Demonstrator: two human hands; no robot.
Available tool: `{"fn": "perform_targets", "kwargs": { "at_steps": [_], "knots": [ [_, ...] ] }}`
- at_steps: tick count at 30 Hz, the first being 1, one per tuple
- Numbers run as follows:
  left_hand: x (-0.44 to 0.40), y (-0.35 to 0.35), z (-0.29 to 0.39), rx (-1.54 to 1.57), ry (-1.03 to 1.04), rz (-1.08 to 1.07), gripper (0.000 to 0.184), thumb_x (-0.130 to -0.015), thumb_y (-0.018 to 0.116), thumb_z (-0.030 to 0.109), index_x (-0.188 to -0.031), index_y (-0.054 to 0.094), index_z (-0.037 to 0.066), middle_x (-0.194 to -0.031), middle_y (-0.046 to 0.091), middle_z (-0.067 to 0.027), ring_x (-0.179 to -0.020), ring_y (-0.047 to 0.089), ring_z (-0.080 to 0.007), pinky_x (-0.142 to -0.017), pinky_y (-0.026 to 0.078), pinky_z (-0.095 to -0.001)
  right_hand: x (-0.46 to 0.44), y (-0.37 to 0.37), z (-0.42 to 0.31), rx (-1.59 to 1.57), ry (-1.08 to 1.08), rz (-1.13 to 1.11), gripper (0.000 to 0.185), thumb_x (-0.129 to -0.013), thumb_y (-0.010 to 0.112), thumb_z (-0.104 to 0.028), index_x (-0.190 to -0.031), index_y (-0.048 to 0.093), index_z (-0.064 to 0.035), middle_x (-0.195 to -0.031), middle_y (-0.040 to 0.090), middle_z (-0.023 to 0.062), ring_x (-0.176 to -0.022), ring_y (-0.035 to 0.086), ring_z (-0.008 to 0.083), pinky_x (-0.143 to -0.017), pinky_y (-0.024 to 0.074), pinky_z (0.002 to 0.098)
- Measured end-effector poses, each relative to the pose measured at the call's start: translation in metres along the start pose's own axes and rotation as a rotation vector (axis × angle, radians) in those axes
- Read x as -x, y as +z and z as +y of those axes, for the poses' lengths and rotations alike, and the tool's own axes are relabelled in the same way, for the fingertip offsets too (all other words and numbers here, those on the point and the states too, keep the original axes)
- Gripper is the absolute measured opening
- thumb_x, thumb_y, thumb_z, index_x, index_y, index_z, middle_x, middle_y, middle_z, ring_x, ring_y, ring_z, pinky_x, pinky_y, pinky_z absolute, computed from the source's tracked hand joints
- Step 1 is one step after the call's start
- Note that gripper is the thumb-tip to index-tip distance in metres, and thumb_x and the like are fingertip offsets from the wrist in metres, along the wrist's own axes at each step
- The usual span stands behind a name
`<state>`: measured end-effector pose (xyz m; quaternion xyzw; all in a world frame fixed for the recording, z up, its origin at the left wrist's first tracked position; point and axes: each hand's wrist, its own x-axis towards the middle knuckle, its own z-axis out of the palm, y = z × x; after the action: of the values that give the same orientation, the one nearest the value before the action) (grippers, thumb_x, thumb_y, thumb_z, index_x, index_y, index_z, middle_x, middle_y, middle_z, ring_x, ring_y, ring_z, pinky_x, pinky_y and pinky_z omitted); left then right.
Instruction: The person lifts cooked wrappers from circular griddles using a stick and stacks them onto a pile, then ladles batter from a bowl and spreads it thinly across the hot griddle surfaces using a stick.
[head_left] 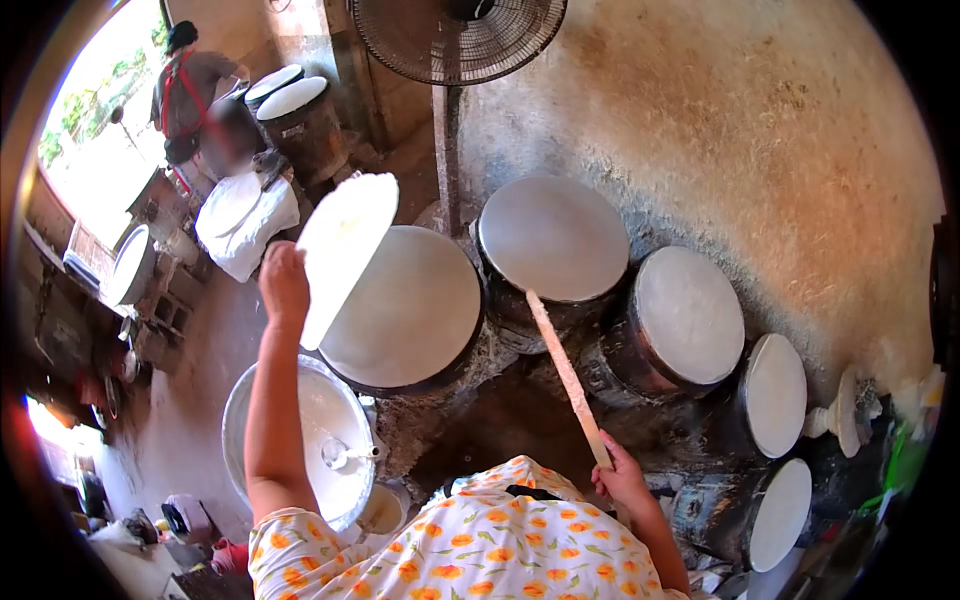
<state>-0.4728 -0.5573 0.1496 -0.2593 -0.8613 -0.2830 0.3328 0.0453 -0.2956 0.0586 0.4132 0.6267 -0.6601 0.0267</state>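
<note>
My left hand (285, 283) is raised at the left and grips the edge of a thin white round sheet (348, 245), which hangs tilted beside a round pale griddle top (405, 305). My right hand (622, 475), low at centre right, is closed around the lower end of a long flat wooden stick (567, 385). The stick's whitish tip lies at the front rim of another round top (553, 238). Below my left forearm stands a large basin (235, 440) of white liquid with a ladle (345, 455) in it.
More round-topped drums (690, 315) curve along the wall to the right. A fan (460, 35) stands at the top. Two people (190, 90) are at the upper left, near a white cloth-covered round thing (247, 225) and two drums (305, 125). Concrete blocks (175, 305) stand at the left.
</note>
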Motion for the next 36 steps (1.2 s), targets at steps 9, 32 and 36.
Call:
{"fn": "perform_targets", "kwargs": {
  "at_steps": [9, 32, 36],
  "knots": [
    [-0.093, -0.018, 0.013, 0.032, 0.121, -0.108, 0.014, -0.086, 0.049, 0.009, -0.078, 0.055, -0.002, -0.089, 0.058, -0.0168, -0.081, 0.056, -0.0385, -0.071, 0.044, -0.0426, 0.029, 0.024, 0.022, -0.195, 0.035, 0.155, 0.074, -0.078, 0.039, 0.009, -0.142, 0.032, -0.0271, -0.069, 0.054, 0.0031, -0.05, 0.049, 0.0083, -0.044, 0.0409, 0.0234],
    [0.226, -0.147, 0.538, 1.234, 1.409, -1.114, 0.016, -0.064, 0.063, -0.005, -0.075, 0.053, 0.0, -0.101, 0.059, -0.0207, -0.077, 0.063, -0.0335, -0.063, 0.053, -0.0373, 0.284, -0.024, 0.264, -0.884, -0.03, 1.21, 0.08, -0.079, 0.044, 0.01, -0.144, 0.025, -0.0329, -0.069, 0.055, 0.0018, -0.048, 0.049, 0.0092, -0.041, 0.0423, 0.0251],
    [0.307, -0.202, 0.624, 1.719, 1.296, -1.24, 0.009, -0.075, 0.059, -0.002, -0.071, 0.051, 0.0, -0.101, 0.06, -0.0215, -0.08, 0.061, -0.0287, -0.069, 0.049, -0.0323, 0.359, 0.022, 0.313, -1.095, 0.026, 1.631, 0.083, -0.078, 0.042, 0.012, -0.144, 0.023, -0.0341, -0.069, 0.055, 0.0042, -0.044, 0.049, 0.0106, -0.037, 0.041, 0.0252]
  ]
}}
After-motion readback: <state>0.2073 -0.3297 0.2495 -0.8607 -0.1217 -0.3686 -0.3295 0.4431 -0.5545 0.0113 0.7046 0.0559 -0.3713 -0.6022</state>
